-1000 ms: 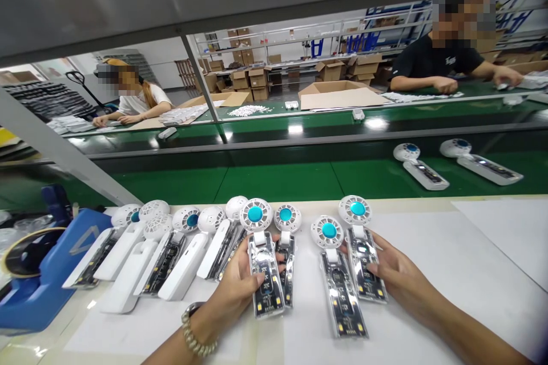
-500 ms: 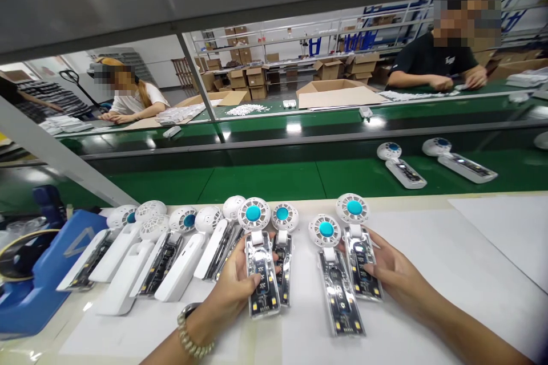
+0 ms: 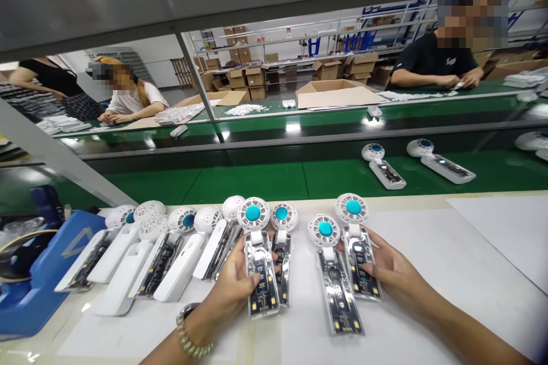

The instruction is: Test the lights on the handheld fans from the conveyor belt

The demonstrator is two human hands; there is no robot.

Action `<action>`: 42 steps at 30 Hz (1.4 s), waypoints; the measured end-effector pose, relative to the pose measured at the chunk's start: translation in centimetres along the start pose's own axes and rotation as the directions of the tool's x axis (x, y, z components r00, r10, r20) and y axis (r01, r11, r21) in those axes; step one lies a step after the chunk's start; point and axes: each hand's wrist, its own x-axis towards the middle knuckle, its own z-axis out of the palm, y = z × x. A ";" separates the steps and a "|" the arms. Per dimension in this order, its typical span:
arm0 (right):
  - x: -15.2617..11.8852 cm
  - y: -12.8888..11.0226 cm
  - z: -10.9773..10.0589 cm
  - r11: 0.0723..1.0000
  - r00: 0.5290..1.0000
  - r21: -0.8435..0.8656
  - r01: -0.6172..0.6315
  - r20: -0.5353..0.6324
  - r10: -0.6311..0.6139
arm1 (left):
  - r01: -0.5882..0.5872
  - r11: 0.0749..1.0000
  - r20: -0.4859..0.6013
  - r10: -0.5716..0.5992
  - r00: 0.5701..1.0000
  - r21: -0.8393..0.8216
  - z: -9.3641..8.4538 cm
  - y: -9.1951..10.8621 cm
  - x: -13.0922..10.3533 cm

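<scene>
My left hand (image 3: 237, 274) is closed round a handheld fan (image 3: 262, 279), its thumb pressed on the clear front over a dark circuit board. A second handheld fan (image 3: 282, 265) stands partly behind that one, with my fingertips between the two. On the right, my right hand (image 3: 381, 265) grips another handheld fan (image 3: 362, 265) by its clear handle. A further handheld fan (image 3: 340, 296) overlaps it on the left; how my fingers hold this one is hidden. All four heads are round, white and slotted, with blue centres facing me.
Several white fans (image 3: 124, 274) lie in a row at left, beside a blue tape dispenser (image 3: 64, 274). White paper (image 3: 419, 228) covers the table. Beyond it, a green conveyor belt (image 3: 240, 177) carries more fans (image 3: 387, 174). Co-workers sit across, and a slanted post (image 3: 64, 154) stands left.
The fans on the near belt have slid left, while small white parts on the far belt have moved right. Another person has come into view at far left. My hands have barely moved.
</scene>
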 end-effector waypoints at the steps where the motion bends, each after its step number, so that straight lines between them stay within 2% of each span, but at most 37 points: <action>1: 0.0 0.0 0.0 1.000 1.000 -0.010 -0.001 -0.006 0.001 | 0.002 1.000 -0.005 -0.002 1.000 -0.002 0.0 0.0 0.0; 10: 0.1 0.4 -0.1 1.000 1.000 0.019 0.016 -0.011 -0.015 | -0.042 0.999 0.008 0.042 0.999 0.012 0.4 0.1 0.1; 16: 0.1 0.3 -0.2 1.000 1.000 -0.011 0.007 -0.020 -0.007 | 0.008 1.000 0.008 -0.008 1.000 0.003 0.3 0.1 -0.1; 21: 0.2 -0.1 0.1 1.000 1.000 -0.012 0.006 -0.007 -0.006 | -0.012 0.999 0.017 0.012 1.000 0.032 0.2 0.3 0.0; 26: 0.1 -0.7 0.2 0.992 0.999 0.122 -0.034 -0.006 0.035 | -0.007 0.999 0.052 0.005 0.999 0.047 0.1 0.8 0.0; 29: -0.3 -1.0 0.0 0.975 1.000 0.222 0.016 0.008 -0.018 | -0.067 0.997 0.109 0.062 0.992 0.037 0.3 0.9 -0.2; 31: -0.5 -1.3 0.0 0.964 0.999 0.261 0.046 0.014 -0.052 | -0.094 0.996 0.160 0.094 0.983 -0.008 0.9 0.9 -0.4; 33: -0.6 -1.7 0.0 0.954 0.999 0.297 0.038 0.022 -0.047 | -0.067 0.996 0.166 0.075 0.983 -0.052 1.9 1.1 -0.4; 38: -0.2 -2.2 -0.1 0.946 1.000 0.324 -0.011 -0.019 0.018 | 0.097 0.993 -0.020 -0.096 0.995 0.071 5.9 2.2 1.0; 40: 0.0 -2.0 -0.1 0.961 0.996 0.274 -0.026 -0.081 0.050 | 0.064 0.976 -0.073 -0.049 0.996 0.208 7.3 2.6 2.5; 42: 0.2 -1.6 -0.2 0.990 0.982 0.142 -0.026 -0.180 0.052 | -0.053 0.910 -0.075 0.091 0.993 0.412 7.9 2.7 4.3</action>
